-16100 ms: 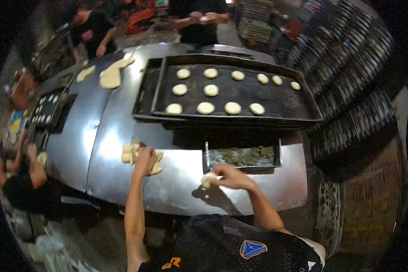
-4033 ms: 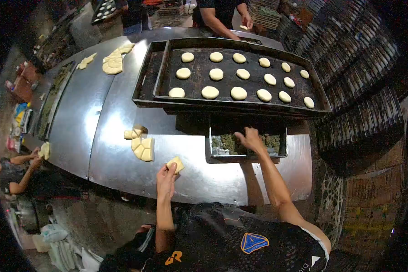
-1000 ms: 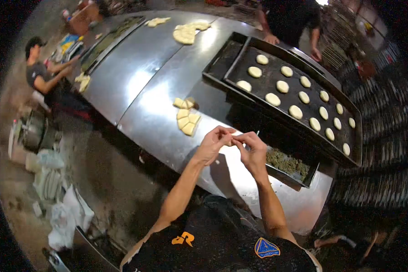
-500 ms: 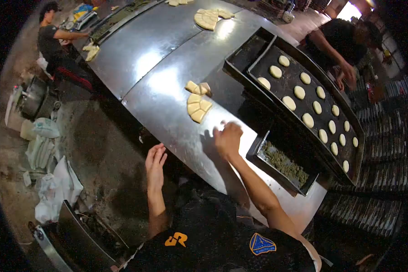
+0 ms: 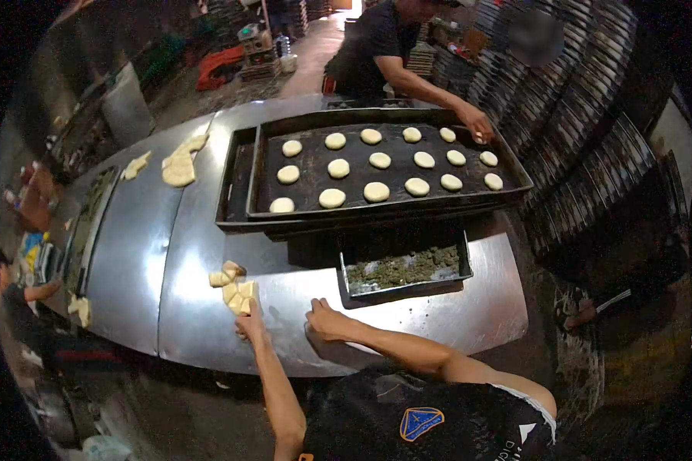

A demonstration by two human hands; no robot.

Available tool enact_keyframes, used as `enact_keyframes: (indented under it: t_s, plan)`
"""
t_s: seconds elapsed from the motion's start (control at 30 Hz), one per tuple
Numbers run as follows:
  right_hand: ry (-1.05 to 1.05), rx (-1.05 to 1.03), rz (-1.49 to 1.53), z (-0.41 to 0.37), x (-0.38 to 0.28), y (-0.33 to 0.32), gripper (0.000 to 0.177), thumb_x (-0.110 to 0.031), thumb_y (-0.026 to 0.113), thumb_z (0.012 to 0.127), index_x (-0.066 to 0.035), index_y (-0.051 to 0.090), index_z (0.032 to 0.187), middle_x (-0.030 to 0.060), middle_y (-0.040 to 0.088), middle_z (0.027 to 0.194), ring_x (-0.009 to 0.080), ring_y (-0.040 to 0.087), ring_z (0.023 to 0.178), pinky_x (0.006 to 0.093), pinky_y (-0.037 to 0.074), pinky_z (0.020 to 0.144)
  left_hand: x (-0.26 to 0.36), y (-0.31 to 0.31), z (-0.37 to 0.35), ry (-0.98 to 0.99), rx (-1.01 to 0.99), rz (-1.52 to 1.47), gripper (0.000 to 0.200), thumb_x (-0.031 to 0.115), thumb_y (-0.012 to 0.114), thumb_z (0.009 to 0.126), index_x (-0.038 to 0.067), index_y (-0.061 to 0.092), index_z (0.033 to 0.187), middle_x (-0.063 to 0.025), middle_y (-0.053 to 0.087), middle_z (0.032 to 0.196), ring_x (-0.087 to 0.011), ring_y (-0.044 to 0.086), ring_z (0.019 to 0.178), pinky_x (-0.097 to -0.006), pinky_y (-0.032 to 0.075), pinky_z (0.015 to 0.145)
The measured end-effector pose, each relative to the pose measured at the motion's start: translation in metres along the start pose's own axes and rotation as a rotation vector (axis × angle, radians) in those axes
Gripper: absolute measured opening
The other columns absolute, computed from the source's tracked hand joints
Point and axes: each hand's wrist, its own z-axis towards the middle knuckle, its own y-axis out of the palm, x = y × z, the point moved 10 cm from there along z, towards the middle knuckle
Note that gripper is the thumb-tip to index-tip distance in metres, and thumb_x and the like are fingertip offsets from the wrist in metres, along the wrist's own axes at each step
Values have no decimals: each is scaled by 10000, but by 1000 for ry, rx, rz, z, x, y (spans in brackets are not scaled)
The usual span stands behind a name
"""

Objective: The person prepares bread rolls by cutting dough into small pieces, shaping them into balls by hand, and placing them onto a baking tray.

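Note:
My left hand (image 5: 251,324) reaches to the near edge of a cluster of cut dough pieces (image 5: 240,295), its fingers closed in a pinch on a dough piece there. Two or three more cut pieces (image 5: 226,274) lie just behind that cluster. On the metal tabletop to the right, my right hand (image 5: 327,320) rests with its fingers curled down. What lies beneath its fingers, if anything, is hidden. A metal box of crumbly green-brown filling (image 5: 407,266) stands beyond my right hand.
A large dark baking tray (image 5: 346,216) with rows of flat round dough pieces (image 5: 376,191) spans the far side. Across it, a co-worker's hand (image 5: 477,125) touches a far-right piece. More dough (image 5: 178,167) lies farther left. Another person (image 5: 31,296) works at the left, and stacked trays (image 5: 546,115) rise at right.
My view has turned to the right. My left hand has moved from beside the table edge to the cut dough. My right hand stays low on the tabletop. The co-worker's hand now reaches the tray.

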Motion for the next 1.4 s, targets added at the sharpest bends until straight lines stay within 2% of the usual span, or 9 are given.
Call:
enact_keyframes:
  t_s: [0.1, 0.27, 0.37, 0.63, 0.83, 1.07, 1.2, 1.33, 1.4]
  plan:
    - [123, 14, 317, -25, 3, -32, 306, -180, 628, 817, 45, 600, 1024, 258, 561, 969, 369, 555, 919, 447, 506, 752, 7, -1, 21, 60, 333, 162, 560, 360, 683, 833, 40, 347, 1146, -217, 387, 1145, -332, 432, 1044, -499, 377, 834]
    - [263, -80, 876, -60, 15, -45, 347, -202, 680, 850, 24, 589, 1097, 161, 666, 1023, 219, 654, 908, 349, 514, 830, 3, -28, 15, 208, 550, -109, 401, 141, 640, 845, 39, 349, 1102, -180, 458, 1081, -316, 479, 988, -426, 418, 818]
    - [336, 29, 975, -86, 34, -38, 368, -181, 666, 854, 28, 572, 1141, 140, 655, 1033, 197, 634, 953, 327, 509, 837, -10, -16, 9, 370, 59, -327, 390, 79, 630, 830, 14, 361, 1105, -136, 558, 993, -233, 560, 876, -353, 459, 773]
    - [428, -55, 1257, -88, 29, -23, 346, -158, 631, 895, 37, 544, 1167, 99, 645, 1021, 136, 622, 885, 283, 514, 788, -54, -43, -102, 24, -306, -570, 380, 60, 629, 883, -29, 456, 1209, -104, 563, 1079, -191, 583, 925, -297, 488, 778]
    - [327, -84, 1020, -36, 12, -58, 339, -201, 650, 874, -3, 592, 1143, 92, 653, 1031, 171, 617, 929, 314, 503, 826, -70, -56, -107, -177, -281, -823, 453, 133, 613, 921, -20, 439, 1310, -102, 543, 1164, -208, 580, 1003, -356, 488, 852]
    - [-65, 572, 602, 51, 0, -220, 263, -104, 652, 836, -15, 610, 1081, 152, 592, 933, 199, 605, 767, 317, 510, 657, -51, -80, -84, -16, -283, -906, 407, 153, 605, 928, -28, 458, 1261, -93, 523, 1154, -193, 561, 1031, -341, 471, 894]
    - [-64, 914, 338, 102, 15, -280, 266, -63, 631, 835, -20, 611, 1097, 166, 599, 950, 277, 605, 909, 332, 493, 813, -45, -76, -82, 9, -311, -950, 434, 155, 597, 932, -26, 435, 1292, -98, 491, 1215, -196, 527, 1088, -344, 450, 937]
    - [-111, 888, 124, 149, 33, -249, 178, -103, 598, 852, -14, 619, 1004, 159, 598, 958, 355, 565, 920, 422, 467, 848, -26, -69, -91, 2, -368, -1045, 474, 138, 545, 958, -31, 371, 1365, -102, 459, 1286, -211, 479, 1165, -343, 423, 975]
    - [-42, 540, 26, 166, 32, -218, 204, -168, 585, 868, -14, 639, 989, 168, 610, 1005, 350, 542, 1008, 433, 458, 873, -18, -69, -95, -60, -355, -1108, 484, 139, 543, 959, -39, 361, 1371, -105, 458, 1295, -208, 476, 1174, -338, 418, 983]
